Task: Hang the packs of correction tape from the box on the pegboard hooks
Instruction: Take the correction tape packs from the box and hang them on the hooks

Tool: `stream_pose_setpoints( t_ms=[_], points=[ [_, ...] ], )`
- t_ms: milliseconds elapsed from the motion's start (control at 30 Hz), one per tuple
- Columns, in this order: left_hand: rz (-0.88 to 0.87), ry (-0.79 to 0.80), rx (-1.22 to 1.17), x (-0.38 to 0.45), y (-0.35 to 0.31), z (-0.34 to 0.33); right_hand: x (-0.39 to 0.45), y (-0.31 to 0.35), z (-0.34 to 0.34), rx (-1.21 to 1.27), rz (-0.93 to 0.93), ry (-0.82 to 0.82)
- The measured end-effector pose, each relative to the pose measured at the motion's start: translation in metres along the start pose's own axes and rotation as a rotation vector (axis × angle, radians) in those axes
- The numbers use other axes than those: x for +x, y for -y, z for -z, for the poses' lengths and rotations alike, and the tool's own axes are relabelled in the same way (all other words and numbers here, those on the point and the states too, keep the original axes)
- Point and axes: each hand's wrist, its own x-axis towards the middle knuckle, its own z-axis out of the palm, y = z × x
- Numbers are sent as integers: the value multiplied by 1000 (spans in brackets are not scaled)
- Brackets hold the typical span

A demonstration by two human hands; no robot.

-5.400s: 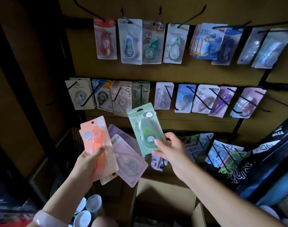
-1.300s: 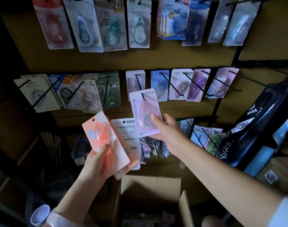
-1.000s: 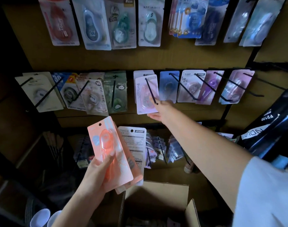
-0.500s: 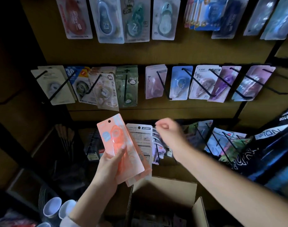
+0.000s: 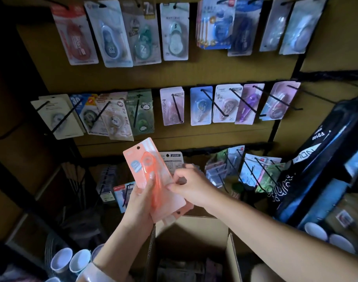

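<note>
**Next pack being picked from the fan in hand**

Nearest the camera, the cardboard box [image 5: 191, 228] stands open below the arms, its flaps up and its inside too dark to read beyond a few pack shapes. To its lower left sit some white cups [image 5: 69, 261].

Just above the box, the left hand [image 5: 140, 202] grips a small stack of packs, thumb laid along the orange pack [image 5: 151, 176] on top. A white-backed pack [image 5: 173, 159] shows behind it. The right hand [image 5: 191, 184] is pinched narrow at the right edge of the stack, fingertips touching the cards; whether it already has one pack free I cannot tell, as the hand is blurred.

My reading: this is the pick step, between hangings. The next move calls for sliding one pack clear of the stack, turning its punched hole toward a hook [image 5: 177, 107] and threading it on.

Beyond the hands, the lower row of the pegboard [image 5: 204, 72] is crowded and dim. The middle row holds packs on long black wire hooks that jut out at angles; the pink pack [image 5: 171, 106] hangs near the centre. The hook tips are the edges to mind on the reach. Open room lies in the gap between hands and middle row; a dark bag [image 5: 326, 159] hems in the right side.
</note>
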Motion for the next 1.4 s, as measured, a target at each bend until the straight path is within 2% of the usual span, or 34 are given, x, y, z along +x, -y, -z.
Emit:
stream_pose_setpoints(
  t_ms=[67, 133, 167, 367, 533, 667, 833, 1100, 1400],
  points=[
    [51, 29, -13, -4, 2, -9, -5, -3, 8, 75, -11, -19],
    [200, -5, -244, -6, 2, -20, -7, -8, 16, 155, -65, -69],
    [200, 30, -204, -7, 4, -23, -7, -11, 19, 195, -100, -91],
    [128, -87, 102, 6, 24, -41, -16, -31, 50, 662, -248, -104],
    [126, -82, 198, 6, 32, -72, -37, -53, 89, 700, -204, -85],
    [74, 2, 257, 9, 44, -89, -58, -83, 127, 748, -89, -136],
    [91, 87, 280, 16, 56, -109, -73, -125, 168, 735, -112, -343],
    [82, 184, 311, 25, 62, -145, -74, -157, 210, 884, -125, -690],
    [70, 259, 310, 27, 63, -146, -60, -170, 217, 819, -239, -829]
  ],
)
